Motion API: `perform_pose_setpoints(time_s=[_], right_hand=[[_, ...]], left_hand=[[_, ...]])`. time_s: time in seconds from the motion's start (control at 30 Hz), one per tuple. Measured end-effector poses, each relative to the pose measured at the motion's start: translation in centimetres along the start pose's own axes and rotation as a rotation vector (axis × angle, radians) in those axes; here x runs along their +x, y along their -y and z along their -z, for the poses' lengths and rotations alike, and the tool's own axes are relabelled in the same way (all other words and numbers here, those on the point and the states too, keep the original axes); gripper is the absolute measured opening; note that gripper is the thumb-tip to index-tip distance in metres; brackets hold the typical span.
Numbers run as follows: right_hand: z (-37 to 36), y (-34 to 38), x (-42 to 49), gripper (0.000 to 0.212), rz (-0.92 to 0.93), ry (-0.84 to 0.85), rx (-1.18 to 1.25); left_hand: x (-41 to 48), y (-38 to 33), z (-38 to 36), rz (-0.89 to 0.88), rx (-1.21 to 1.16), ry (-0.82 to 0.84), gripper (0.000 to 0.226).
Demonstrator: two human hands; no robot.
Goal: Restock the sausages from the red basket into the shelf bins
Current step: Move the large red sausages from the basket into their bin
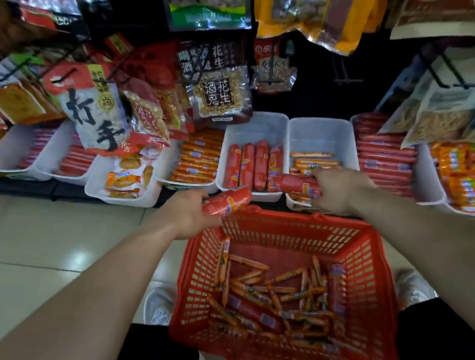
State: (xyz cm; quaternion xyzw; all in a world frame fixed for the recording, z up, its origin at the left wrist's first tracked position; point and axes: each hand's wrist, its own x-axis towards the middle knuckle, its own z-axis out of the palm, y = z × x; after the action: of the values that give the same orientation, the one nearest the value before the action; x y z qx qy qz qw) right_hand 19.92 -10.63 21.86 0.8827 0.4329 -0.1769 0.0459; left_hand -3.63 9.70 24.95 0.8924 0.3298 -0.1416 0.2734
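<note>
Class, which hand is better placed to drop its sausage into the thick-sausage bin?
Right hand, probably: its sausage overlaps the bin; the left hand holds its own back at the red basket.

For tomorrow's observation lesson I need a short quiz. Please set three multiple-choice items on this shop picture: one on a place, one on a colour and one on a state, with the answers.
1. Where does the red basket stand?
A on a shelf; B on the floor, in front of the bins; C on a hook.
2. What colour are the shelf bins?
A blue; B black; C white.
3. What do the left hand and right hand do?
A each grips a thick red sausage; B both hang empty; C both press on the tiles.

Answers:
1 B, it sits on the tiles below the bins.
2 C, the bare bin walls show white.
3 A, fingers curl round one sausage each; the right hand's sausage is at the bin's front edge.
</note>
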Motion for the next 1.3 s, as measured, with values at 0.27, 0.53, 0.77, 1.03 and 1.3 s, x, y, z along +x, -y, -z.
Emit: perform_pose_setpoints(time_s=[0.27, 0.53, 0.77, 1.03, 1.3], right_hand=[[-3.6, 5.2, 8.8, 0.040, -0.133, -0.043, 0.067], [-5.2, 9.0, 18.0, 0.055, -0.371, -0.146, 0.533], [-10.3, 7.2, 14.7, 0.036, -0.136, -0.173, 0.230], [-13.1, 3.1, 13.2, 0.040, -0.015, -0.271, 0.219], [-12.8, 2.5, 14.0, 0.039, -0.023, -0.181, 0.282]], left_hand=[[4.2, 4.4, -1.0, 0.151, -0.170, -0.090, 0.038], [6.8, 6.6, -3.0, 0.284, -0.276, -0.143, 0.041], [8.8, 3.4, -5.3, 0.285, -0.359, -0.161, 0.039], [17.8, -0.8, -6.8, 0.219, -0.339, -0.308, 0.052], [23.5, -1.5, -8.8, 0.319, -0.297, -0.263, 0.057]])
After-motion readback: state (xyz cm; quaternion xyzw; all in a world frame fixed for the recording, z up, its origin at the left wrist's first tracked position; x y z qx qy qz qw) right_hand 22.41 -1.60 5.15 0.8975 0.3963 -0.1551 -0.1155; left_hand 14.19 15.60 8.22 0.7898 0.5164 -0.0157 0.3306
